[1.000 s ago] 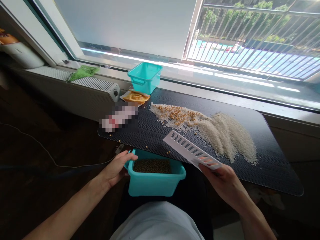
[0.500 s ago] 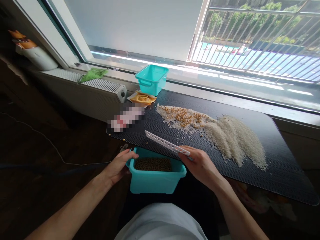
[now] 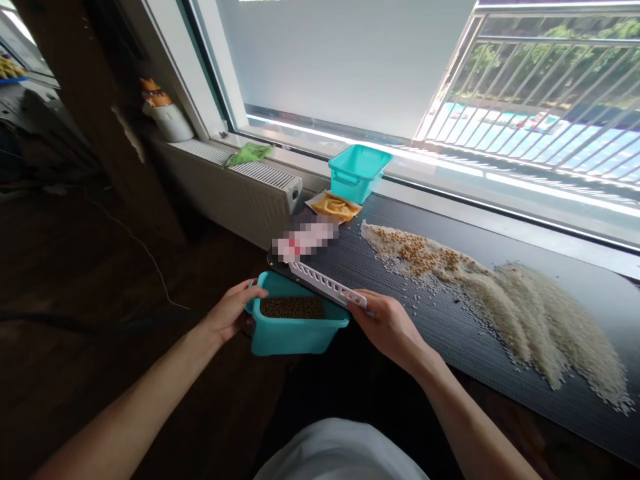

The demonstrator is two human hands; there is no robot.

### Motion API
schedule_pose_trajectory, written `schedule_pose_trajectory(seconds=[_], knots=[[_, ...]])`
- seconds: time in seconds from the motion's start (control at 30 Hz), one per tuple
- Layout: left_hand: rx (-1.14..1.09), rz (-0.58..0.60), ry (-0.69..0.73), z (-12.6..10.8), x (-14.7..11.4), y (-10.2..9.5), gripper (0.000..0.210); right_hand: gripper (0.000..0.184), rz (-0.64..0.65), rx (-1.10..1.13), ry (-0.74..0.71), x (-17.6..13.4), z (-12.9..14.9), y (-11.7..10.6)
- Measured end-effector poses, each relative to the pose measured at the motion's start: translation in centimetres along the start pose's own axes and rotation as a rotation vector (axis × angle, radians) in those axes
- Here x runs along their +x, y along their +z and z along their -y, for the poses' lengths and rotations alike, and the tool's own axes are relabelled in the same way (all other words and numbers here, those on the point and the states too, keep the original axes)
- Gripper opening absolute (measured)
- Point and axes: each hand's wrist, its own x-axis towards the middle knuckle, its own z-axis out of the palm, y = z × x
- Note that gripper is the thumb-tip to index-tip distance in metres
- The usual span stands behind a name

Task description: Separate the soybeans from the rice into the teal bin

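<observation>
My left hand [image 3: 234, 310] is closed on the left handle of a teal plastic bin [image 3: 295, 337]. Small round brownish beans [image 3: 293, 307] cover the bottom of this bin, which is held at the near edge of a black table [image 3: 353, 257]. Between the fingers of my right hand [image 3: 387, 323] is a white slotted plastic strip [image 3: 325, 283]. It slants over the table edge, just above the bin's far side. My right fingers are close to the bin's right corner; whether they touch it is hidden.
White rice [image 3: 530, 327] lies spread across the table, with yellow-orange beans [image 3: 420, 253] on its left part. Behind stand a second teal bin [image 3: 357, 173] and a packet [image 3: 336, 205], near a blurred pinkish item [image 3: 313, 237]. A radiator [image 3: 240, 193] with a green cloth [image 3: 250, 153] is at left.
The view has turned left. The bin and both hands have moved left along the table edge, and the strip's far end now reaches near the blurred item. Both grips stay the same.
</observation>
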Motion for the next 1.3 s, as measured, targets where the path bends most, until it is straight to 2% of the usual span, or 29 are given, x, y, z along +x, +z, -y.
schedule_pose_trajectory(seconds=[0.1,0.2,0.43,0.53,0.6,0.67,0.8,0.9,0.97,1.03,1.13,1.3], knots=[[-0.017,-0.024,0.029,-0.3,0.3,-1.1,0.038,0.028,0.025,-0.009,-0.034,1.0,1.1,0.8],[-0.04,-0.044,0.057,-0.5,0.5,-1.9,0.036,0.026,-0.013,-0.027,-0.068,2.3,1.7,1.7],[-0.033,-0.086,0.104,-1.0,0.9,-2.7,0.037,0.028,0.01,-0.124,-0.094,5.2,2.5,3.9],[0.003,-0.129,0.11,-1.2,0.4,-2.8,0.038,0.028,0.054,-0.082,-0.115,4.1,3.1,2.8],[0.034,-0.137,0.106,-1.2,-0.4,-2.7,0.041,0.029,0.059,-0.02,-0.145,2.0,3.3,1.2],[0.067,-0.122,0.093,-0.8,-1.4,-2.3,0.046,0.03,0.001,-0.017,-0.108,-1.1,2.9,-0.6],[0.122,-0.034,0.027,1.0,-3.3,0.0,0.054,0.026,-0.233,-0.1,0.055,-9.2,0.2,-3.9],[0.095,0.107,-0.109,2.7,-4.2,3.4,0.058,0.024,-0.439,-0.236,0.213,-15.0,-2.9,-6.0],[0.071,0.224,-0.166,3.8,-4.7,6.1,0.056,0.022,-0.546,-0.318,0.295,-17.8,-4.9,-7.2],[0.073,0.301,-0.195,4.6,-5.0,8.6,0.048,0.021,-0.621,-0.384,0.385,-19.3,-6.2,-8.1],[0.123,0.371,-0.204,5.4,-5.3,11.4,0.037,0.021,-0.674,-0.42,0.444,-19.7,-7.2,-8.9],[0.197,0.384,-0.216,5.8,-5.7,13.1,0.035,0.023,-0.608,-0.376,0.429,-19.9,-6.8,-9.3]])
